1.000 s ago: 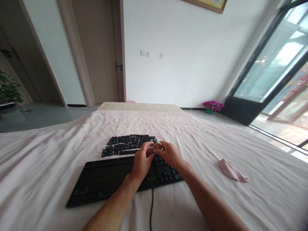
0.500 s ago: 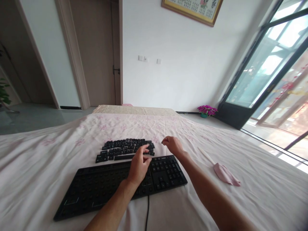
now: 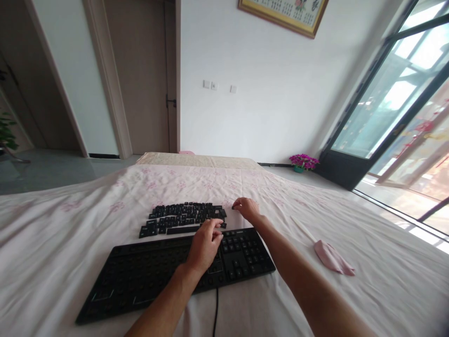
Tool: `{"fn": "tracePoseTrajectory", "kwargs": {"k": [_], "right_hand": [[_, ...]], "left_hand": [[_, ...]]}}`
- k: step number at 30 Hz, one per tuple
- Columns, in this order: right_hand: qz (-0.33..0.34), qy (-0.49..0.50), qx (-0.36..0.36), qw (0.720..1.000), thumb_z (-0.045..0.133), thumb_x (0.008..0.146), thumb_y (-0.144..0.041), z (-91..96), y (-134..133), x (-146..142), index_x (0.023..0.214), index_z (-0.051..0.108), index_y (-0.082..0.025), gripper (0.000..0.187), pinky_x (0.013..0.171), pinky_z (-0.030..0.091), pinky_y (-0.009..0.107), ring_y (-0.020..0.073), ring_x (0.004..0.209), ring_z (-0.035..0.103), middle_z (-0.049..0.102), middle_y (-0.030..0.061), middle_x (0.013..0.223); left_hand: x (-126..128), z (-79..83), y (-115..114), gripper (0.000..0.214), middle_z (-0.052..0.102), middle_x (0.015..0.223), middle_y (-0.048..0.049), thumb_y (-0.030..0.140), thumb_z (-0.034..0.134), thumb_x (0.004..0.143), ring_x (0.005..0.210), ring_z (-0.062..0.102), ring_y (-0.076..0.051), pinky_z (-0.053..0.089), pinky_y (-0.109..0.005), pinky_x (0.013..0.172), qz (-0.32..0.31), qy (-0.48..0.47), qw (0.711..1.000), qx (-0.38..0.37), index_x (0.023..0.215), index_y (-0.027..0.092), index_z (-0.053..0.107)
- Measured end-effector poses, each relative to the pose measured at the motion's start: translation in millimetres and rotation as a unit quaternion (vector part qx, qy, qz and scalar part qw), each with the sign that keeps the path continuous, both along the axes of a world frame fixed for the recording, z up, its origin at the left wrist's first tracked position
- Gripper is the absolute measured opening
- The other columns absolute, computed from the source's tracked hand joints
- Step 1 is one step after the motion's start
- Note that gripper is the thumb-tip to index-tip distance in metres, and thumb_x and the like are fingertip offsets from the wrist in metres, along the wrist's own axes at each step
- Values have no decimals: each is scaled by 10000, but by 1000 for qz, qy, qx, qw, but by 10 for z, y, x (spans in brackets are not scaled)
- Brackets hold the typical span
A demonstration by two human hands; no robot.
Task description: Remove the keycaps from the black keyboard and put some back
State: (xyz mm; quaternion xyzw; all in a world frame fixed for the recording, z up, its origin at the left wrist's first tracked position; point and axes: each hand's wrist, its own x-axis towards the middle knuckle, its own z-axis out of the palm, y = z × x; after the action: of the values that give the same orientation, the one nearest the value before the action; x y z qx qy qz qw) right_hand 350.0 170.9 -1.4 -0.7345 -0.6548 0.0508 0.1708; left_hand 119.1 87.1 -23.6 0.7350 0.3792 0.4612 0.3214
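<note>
A black keyboard (image 3: 150,264) lies across the cloth, its left and middle part stripped of keycaps while the keys on its right side are in place. Beyond its far edge, loose black keycaps (image 3: 184,214) are laid out in rows, with a long spacebar (image 3: 182,230) nearest the board. My left hand (image 3: 205,243) is over the middle of the keyboard, thumb and forefinger apart, and nothing shows between them. To the right of the rows, my right hand (image 3: 247,208) pinches a small black keycap (image 3: 233,207) close to the cloth.
A pale flowered cloth (image 3: 87,224) covers the surface and has wrinkles. At the right lies a pink cloth piece (image 3: 334,257) on a thin pale stick. A black cable (image 3: 216,309) runs from the keyboard toward me. Potted purple flowers (image 3: 303,162) stand by the far wall.
My right hand has moved slightly left and toward the keycap rows, with the keycap in its fingers. My left hand has come slightly lower over the keyboard.
</note>
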Motion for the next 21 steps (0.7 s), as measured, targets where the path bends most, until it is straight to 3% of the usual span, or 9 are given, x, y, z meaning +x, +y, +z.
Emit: {"fn": "tracePoseTrajectory", "kwargs": {"k": [6,9,13,17,21], "right_hand": [[12,16,15,1000,592,833,-270,98,-86,-9,1027,732,-251,240,789,422,274,213,965,631,727,36,1015],[14,42,37,998,420,949,-391,240,-212,-65,993,720,-212,352,777,428,265,189,905,641,722,56,1010],[91,152,120,977,210,999,-444,484,-515,-209,912,701,-216,548,805,440,270,164,878,633,718,28,960],[139,214,131,958,285,977,-431,584,-822,-391,867,686,-213,469,747,455,270,150,772,611,689,12,805],[143,354,82,921,451,897,-427,489,-955,-506,929,639,-176,316,581,468,236,125,638,579,655,4,747]], "left_hand": [[-8,23,-12,347,640,985,-34,2,553,742,775,646,-121,524,-291,800,-5,13,1000,17,1018,199,626],[-11,32,-17,311,642,966,-35,19,552,760,784,648,-127,521,-294,804,-6,15,1000,18,1006,192,631],[-15,34,-14,270,648,954,-39,51,535,794,791,641,-133,511,-302,810,-3,23,999,24,1003,187,642],[-23,45,-20,258,640,934,-31,69,530,806,797,629,-134,505,-296,801,4,25,999,24,999,191,650],[-32,69,-39,261,622,889,-19,62,532,795,795,610,-138,497,-291,788,10,38,999,35,975,200,663]]}}
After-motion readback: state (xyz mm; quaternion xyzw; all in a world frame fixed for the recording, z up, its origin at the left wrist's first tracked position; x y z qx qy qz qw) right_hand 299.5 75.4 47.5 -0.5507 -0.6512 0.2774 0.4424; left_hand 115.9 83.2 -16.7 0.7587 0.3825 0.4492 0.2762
